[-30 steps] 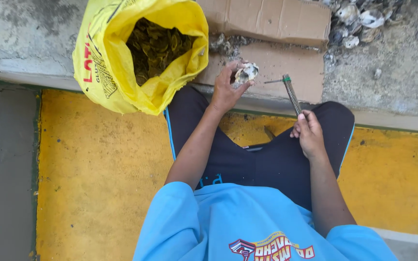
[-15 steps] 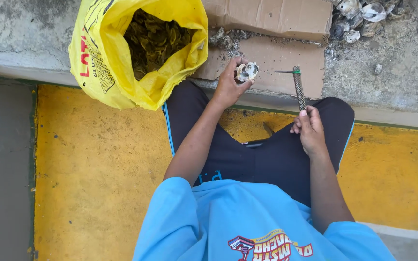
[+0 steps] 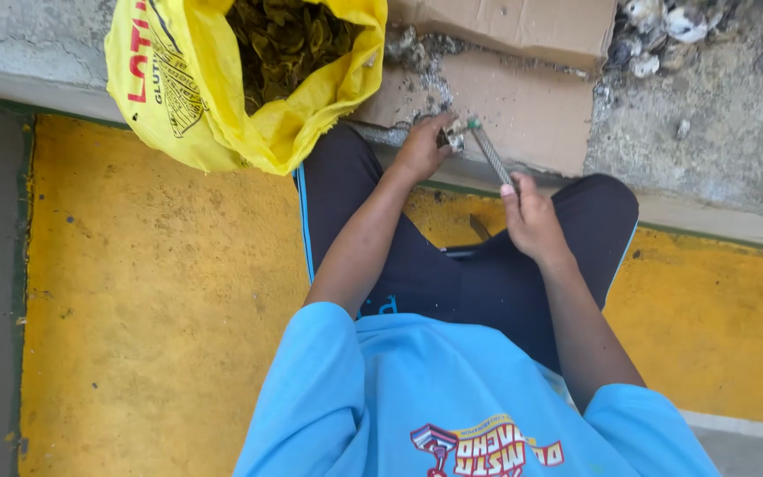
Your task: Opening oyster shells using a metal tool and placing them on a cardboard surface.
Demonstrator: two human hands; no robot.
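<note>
Now left hand point(image 3: 423, 148) lower than half second ago, shell point(image 3: 450, 137) pressed onto cardboard point(image 3: 523, 115). Right hand point(image 3: 532, 216) clenched round metal rod point(image 3: 491, 152), tip brought left against shell. Yellow sack point(image 3: 222, 106) far left.

Left hand point(image 3: 421, 146) grips shell point(image 3: 449, 137); right hand point(image 3: 532, 216) presses rod point(image 3: 490, 152) against it.
</note>
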